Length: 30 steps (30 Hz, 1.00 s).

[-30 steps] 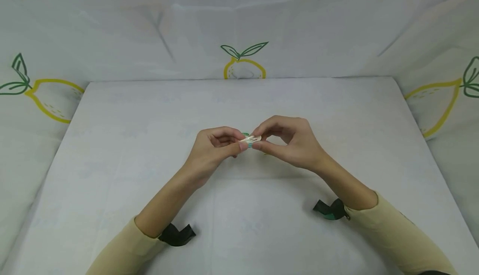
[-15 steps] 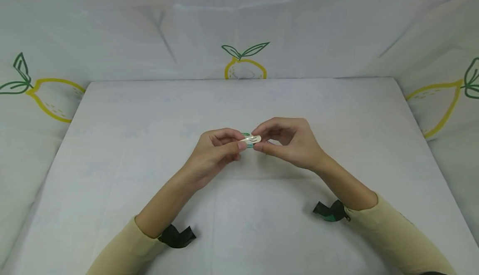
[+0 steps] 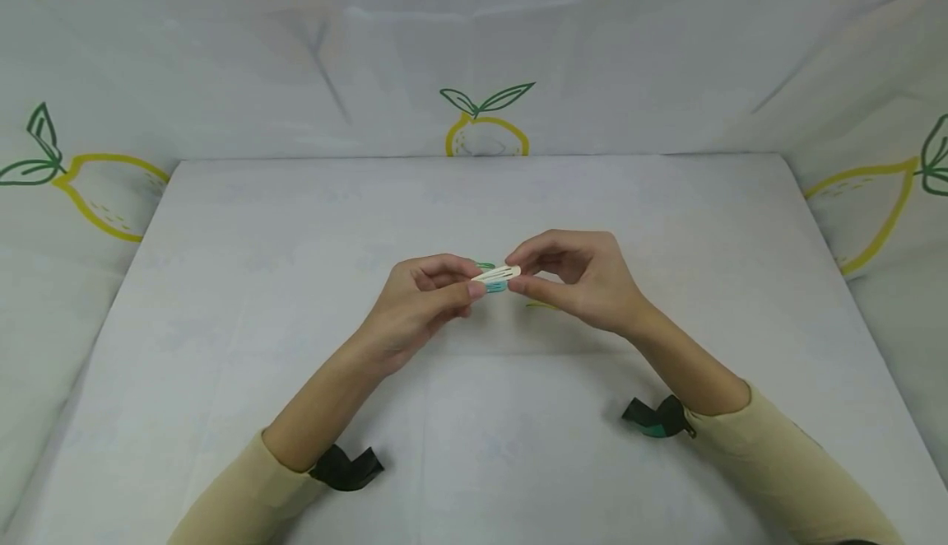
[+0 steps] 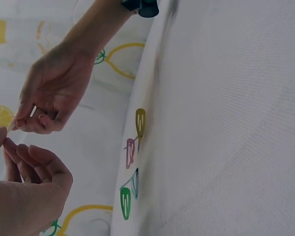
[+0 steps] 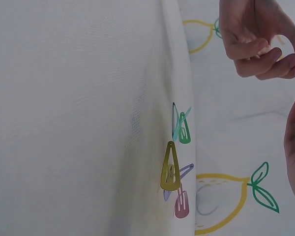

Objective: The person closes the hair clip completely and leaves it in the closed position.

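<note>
A small white snap hair clip (image 3: pixel 498 274) is up between the two hands over the middle of the table. My left hand (image 3: pixel 425 306) pinches its left end with thumb and forefinger. Around its right end, the thumb and forefinger of my right hand (image 3: pixel 581 281) close in from either side. Beneath the hands lie more snap clips, partly hidden in the head view: a green clip (image 3: pixel 485 265), a teal clip (image 3: pixel 495 287) and an olive-yellow clip (image 3: pixel 541 305). A pink clip (image 5: pixel 182 204) and a purple clip (image 5: pixel 188 170) show in the right wrist view.
A white cloth covers the table (image 3: pixel 296 224). Behind and at both sides hang white sheets with lemon prints (image 3: pixel 485 137). Black straps (image 3: pixel 348 469) stick out at the sleeve cuffs.
The right fingertips have shifted slightly to the right along the white hair clip, so more of it shows. The left hand stays nearly still, keeping its pinch.
</note>
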Each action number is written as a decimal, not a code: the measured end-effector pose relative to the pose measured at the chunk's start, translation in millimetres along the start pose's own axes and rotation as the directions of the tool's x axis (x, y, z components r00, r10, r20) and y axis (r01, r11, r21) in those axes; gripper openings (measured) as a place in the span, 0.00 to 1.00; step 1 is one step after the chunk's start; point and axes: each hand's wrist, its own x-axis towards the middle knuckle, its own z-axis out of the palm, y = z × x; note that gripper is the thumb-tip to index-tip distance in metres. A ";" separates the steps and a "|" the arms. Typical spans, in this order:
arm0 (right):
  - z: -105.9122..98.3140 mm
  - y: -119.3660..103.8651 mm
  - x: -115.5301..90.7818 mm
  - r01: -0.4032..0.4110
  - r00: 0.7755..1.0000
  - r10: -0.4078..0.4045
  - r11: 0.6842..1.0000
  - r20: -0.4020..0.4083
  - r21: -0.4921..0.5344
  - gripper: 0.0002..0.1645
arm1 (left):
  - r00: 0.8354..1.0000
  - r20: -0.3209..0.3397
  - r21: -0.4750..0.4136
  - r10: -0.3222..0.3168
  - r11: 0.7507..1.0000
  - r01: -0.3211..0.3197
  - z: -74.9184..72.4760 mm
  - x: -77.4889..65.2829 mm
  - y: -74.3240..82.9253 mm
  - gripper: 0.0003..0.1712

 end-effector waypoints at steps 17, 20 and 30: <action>-1.1 4.0 -1.1 -0.051 0.999 0.051 0.998 0.010 -0.031 0.13 | 0.952 -0.014 0.422 0.305 0.865 -0.271 -10.6 -0.5 -3.0 0.06; -2.1 2.8 -0.7 -0.070 0.997 0.072 0.995 0.024 -0.067 0.13 | 0.929 0.009 0.483 0.370 0.812 -0.328 -12.3 0.1 -4.7 0.05; -3.9 -0.4 -1.9 -0.217 0.968 0.241 0.940 0.062 -0.264 0.11 | 0.896 0.074 0.647 0.438 0.663 -0.377 -15.8 -0.2 -9.6 0.05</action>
